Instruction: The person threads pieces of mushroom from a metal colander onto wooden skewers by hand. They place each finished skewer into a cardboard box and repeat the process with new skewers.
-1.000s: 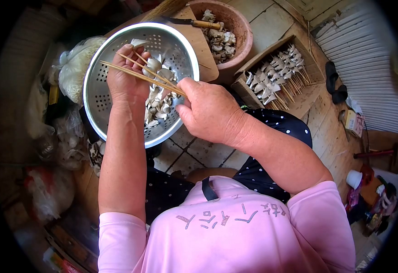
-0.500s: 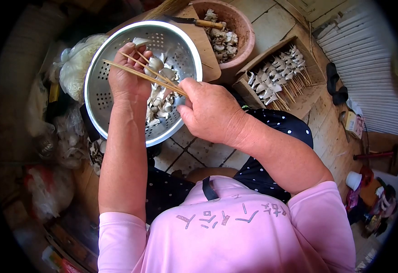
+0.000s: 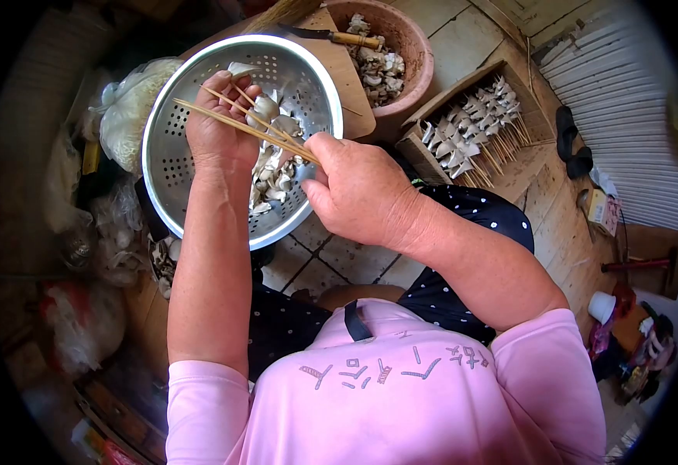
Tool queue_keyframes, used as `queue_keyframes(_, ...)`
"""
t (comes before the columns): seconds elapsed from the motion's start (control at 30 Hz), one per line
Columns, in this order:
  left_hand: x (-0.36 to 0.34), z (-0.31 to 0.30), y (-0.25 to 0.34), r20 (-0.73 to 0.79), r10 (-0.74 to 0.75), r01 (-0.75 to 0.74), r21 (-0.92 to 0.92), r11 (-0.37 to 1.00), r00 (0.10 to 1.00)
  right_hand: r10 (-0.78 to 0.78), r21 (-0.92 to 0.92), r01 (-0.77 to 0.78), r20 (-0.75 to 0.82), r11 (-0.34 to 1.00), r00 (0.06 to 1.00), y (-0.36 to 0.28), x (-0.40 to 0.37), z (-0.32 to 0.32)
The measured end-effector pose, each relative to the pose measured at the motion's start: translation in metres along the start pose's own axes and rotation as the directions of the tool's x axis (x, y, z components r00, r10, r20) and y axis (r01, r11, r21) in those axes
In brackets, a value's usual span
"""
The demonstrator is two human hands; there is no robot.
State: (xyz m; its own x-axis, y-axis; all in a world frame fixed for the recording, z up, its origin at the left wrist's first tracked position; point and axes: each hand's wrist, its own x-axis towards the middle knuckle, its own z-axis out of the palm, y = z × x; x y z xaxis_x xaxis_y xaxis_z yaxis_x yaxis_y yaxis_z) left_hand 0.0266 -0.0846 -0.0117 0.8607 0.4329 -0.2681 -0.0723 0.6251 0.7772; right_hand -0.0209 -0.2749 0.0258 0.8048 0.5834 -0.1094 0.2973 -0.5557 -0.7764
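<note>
Head view: grips bamboo skewers (image 3: pixel 192 108) over colander (image 3: pixel 161 170) with left hand (image 3: pixel 219 132) and right hand (image 3: pixel 358 190); filled skewers (image 3: pixel 471 128) right of it, mushroom pieces (image 3: pixel 273 182) remaining inside

The person is wearing a pink shirt (image 3: pixel 401 411) with short sleeves (image 3: pixel 199 403). Pale grey marks (image 3: pixel 385 370), like letters, are running across its front. A black strap (image 3: pixel 354 322) is hanging at the neck. Dark clothes with little white dots (image 3: pixel 471 213) are covering the legs. The arms are showing bare down to the left hand (image 3: pixel 219 132) and right hand (image 3: pixel 358 190).

Thin bamboo skewers (image 3: pixel 238 129), slantwise over pale mushroom pieces (image 3: pixel 271 177)
</note>
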Motion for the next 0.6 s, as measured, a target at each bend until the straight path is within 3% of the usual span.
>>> queue_keyframes(0.17, 0.004, -0.005, -0.002, 0.034, -0.026, 0.026, 0.004, 1.0, 0.999, 0.006, -0.007, -0.006, 0.006, 1.0, 1.0, 0.001, -0.001, 0.0)
queue_keyframes(0.23, 0.002, -0.001, -0.002, 0.007, -0.003, 0.003, 0.017, 1.0, 1.0, -0.021, -0.038, 0.019, -0.063, 0.999, 0.998, 0.004, -0.002, 0.004)
queue_keyframes(0.6, -0.003, 0.013, -0.005, -0.051, -0.049, 0.05, 0.015, 0.999, 0.998, -0.042, -0.029, 0.041, -0.063, 0.999, 0.997, 0.006, -0.004, 0.002)
